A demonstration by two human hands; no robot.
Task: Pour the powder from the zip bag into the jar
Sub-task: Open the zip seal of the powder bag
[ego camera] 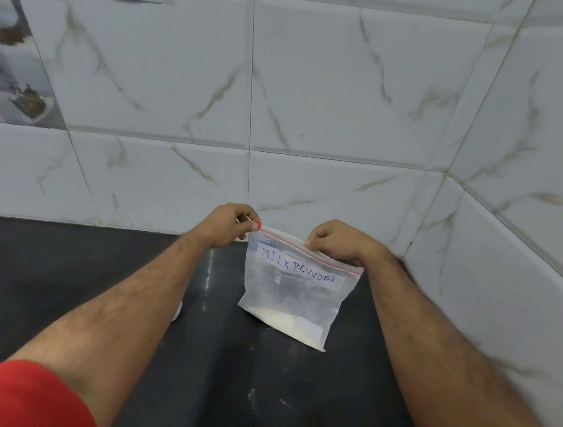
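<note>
Clear plastic zip bag [295,292] upright on counter [62,261]; left hand [229,223] pinches seal corner, right hand [334,240] grips top edge.

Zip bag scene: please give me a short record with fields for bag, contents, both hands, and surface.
bag: clear zip bag, standing upright, label reads MILK POWDER
contents: a little white powder at the bottom
left hand: pinches the top left corner of the bag
right hand: grips the top edge at the red zip strip
surface: dark counter
jar: not identifiable
</note>
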